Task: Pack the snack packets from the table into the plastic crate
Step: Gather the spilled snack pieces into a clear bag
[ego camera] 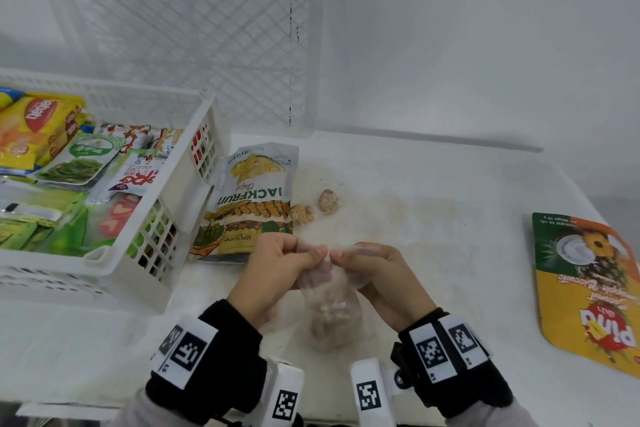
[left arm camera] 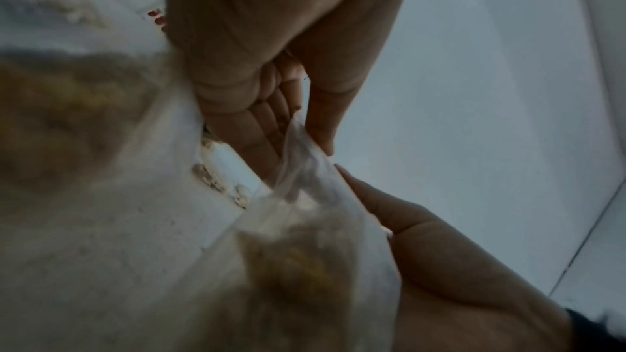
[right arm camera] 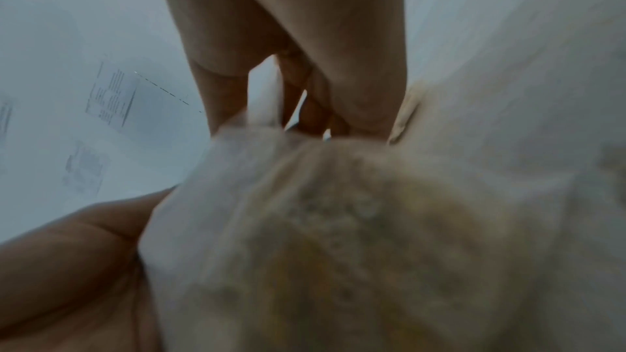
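Note:
A clear plastic bag [ego camera: 329, 308] with pale snack pieces in its bottom hangs between my two hands near the table's front edge. My left hand [ego camera: 294, 255] pinches the left side of its mouth and my right hand [ego camera: 349, 255] pinches the right side, thumbs almost touching. The same bag [left arm camera: 305, 237] fills the left wrist view and, blurred, the right wrist view [right arm camera: 338, 224]. A jackfruit chips packet [ego camera: 252, 201] lies flat just beyond my left hand, against the white crate [ego camera: 180, 204], which holds several packets. A yellow-green pineapple biscuit packet [ego camera: 588, 288] lies at the right.
Two loose snack clusters [ego camera: 315, 206] and crumbs lie on the white table [ego camera: 433, 218] beyond my hands. A second white lattice crate [ego camera: 194, 31] leans upright against the back wall. A stack of white crates sits under the filled crate at the left.

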`<action>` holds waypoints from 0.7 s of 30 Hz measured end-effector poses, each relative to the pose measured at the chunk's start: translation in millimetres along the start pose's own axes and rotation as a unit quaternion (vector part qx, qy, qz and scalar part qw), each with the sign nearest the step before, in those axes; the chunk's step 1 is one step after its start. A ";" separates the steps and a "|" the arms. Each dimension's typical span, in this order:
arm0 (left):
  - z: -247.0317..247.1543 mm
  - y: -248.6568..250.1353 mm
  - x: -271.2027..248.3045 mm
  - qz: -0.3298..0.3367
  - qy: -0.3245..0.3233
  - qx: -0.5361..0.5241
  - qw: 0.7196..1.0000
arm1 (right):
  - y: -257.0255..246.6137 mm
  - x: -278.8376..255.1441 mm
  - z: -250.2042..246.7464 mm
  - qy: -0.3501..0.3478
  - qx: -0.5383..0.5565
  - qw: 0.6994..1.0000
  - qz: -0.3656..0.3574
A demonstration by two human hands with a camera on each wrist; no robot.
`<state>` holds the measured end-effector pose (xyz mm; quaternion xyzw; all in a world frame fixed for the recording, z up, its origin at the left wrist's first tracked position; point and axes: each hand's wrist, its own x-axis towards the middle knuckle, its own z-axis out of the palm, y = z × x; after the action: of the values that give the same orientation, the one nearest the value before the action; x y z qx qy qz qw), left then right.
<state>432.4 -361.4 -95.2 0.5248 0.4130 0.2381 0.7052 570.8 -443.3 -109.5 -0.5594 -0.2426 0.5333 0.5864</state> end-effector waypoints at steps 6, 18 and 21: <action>-7.5 6.6 5.8 0.023 0.000 0.088 0.996 | -1.1 -5.1 -7.1 -0.054 -0.099 0.993 0.035; -75.6 22.8 4.7 0.129 0.139 0.277 0.942 | 10.5 -3.5 6.1 0.025 -0.260 0.964 0.056; -93.2 16.0 5.0 0.106 0.169 0.282 0.939 | -3.2 -6.6 5.2 0.028 -0.357 0.933 0.028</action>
<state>359.1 -301.6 -91.9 0.6949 0.5179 0.2705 0.4192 565.3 -446.5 -103.3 -0.7527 -0.3848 0.4121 0.3399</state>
